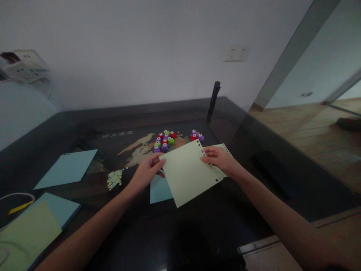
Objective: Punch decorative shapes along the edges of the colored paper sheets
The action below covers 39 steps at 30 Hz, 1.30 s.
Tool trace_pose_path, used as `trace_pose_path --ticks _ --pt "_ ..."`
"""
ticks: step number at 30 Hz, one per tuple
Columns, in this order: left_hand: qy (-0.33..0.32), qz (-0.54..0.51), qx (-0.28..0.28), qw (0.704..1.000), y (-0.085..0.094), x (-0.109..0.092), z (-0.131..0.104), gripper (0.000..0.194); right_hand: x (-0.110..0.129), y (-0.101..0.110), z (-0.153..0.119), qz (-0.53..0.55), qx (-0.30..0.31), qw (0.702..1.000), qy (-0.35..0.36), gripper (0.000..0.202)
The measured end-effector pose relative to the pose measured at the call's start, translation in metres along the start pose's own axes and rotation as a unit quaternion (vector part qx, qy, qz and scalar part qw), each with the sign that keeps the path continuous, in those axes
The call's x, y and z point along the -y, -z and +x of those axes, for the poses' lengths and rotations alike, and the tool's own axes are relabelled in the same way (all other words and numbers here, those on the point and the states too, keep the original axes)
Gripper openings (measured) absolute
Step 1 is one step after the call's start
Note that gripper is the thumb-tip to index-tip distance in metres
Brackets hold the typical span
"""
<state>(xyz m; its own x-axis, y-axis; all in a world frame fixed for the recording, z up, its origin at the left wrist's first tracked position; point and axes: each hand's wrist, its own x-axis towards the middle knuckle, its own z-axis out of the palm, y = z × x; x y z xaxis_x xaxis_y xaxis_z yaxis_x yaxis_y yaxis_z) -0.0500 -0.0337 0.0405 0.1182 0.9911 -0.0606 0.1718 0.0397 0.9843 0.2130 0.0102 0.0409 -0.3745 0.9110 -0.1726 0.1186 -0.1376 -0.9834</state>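
A pale yellow-green sheet [184, 173] is held above the dark table by both hands. My left hand [148, 169] pinches its left edge. On the right edge, near a row of small punched shapes, my right hand [220, 160] grips it with closed fingers. Another pale sheet [221, 172] with punched holes shows beneath and to the right, under my right hand. Partly hidden below the held sheet is a blue sheet [160, 189]. Just beyond lie several red, purple and green eye-topped pieces [164, 140], with a smaller group [196, 135] to their right.
Small paper cut-outs [114, 179] are heaped left of my left hand. A blue sheet [67, 168] lies at the left, and stacked blue and yellow paper [31, 229] at the near left. A black upright post [213, 101] stands at the back of the table [126, 116].
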Motion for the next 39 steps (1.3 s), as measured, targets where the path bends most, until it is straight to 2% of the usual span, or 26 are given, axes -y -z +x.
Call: trace_pose_path --ticks 4,8,12,15,18,22,27,32,39 --pt "-0.045 0.02 0.026 0.998 -0.019 -0.012 0.027 0.029 0.001 0.029 -0.009 -0.006 -0.054 0.998 -0.011 0.031" --pt "-0.088 0.06 0.061 0.992 -0.049 -0.017 0.071 0.023 -0.004 0.065 -0.012 -0.003 -0.135 0.991 -0.011 0.037" --pt "-0.142 0.171 0.053 0.974 -0.082 -0.013 0.113 0.017 -0.012 0.095 -0.012 -0.011 -0.185 0.982 -0.023 0.037" --pt "-0.162 0.206 0.039 0.964 -0.099 -0.003 0.13 0.016 -0.021 0.106 -0.011 -0.04 -0.206 0.977 -0.033 0.033" --pt "-0.174 0.239 0.031 0.955 -0.106 0.008 0.134 0.016 -0.031 0.109 -0.009 -0.097 -0.194 0.976 -0.031 0.028" --pt "-0.187 0.273 0.034 0.943 -0.107 0.017 0.132 0.016 -0.039 0.112 -0.006 -0.177 -0.194 0.965 -0.022 0.03" --pt "-0.201 0.308 0.034 0.929 -0.103 0.018 0.132 0.017 -0.048 0.114 -0.001 -0.253 -0.189 0.949 -0.001 0.032" --pt "-0.205 0.335 0.039 0.919 -0.103 0.021 0.13 0.016 -0.057 0.114 0.004 -0.339 -0.198 0.92 0.009 0.031" --pt "-0.207 0.358 0.043 0.909 -0.104 0.025 0.129 0.015 -0.057 0.112 0.005 -0.37 -0.199 0.907 0.019 0.028"
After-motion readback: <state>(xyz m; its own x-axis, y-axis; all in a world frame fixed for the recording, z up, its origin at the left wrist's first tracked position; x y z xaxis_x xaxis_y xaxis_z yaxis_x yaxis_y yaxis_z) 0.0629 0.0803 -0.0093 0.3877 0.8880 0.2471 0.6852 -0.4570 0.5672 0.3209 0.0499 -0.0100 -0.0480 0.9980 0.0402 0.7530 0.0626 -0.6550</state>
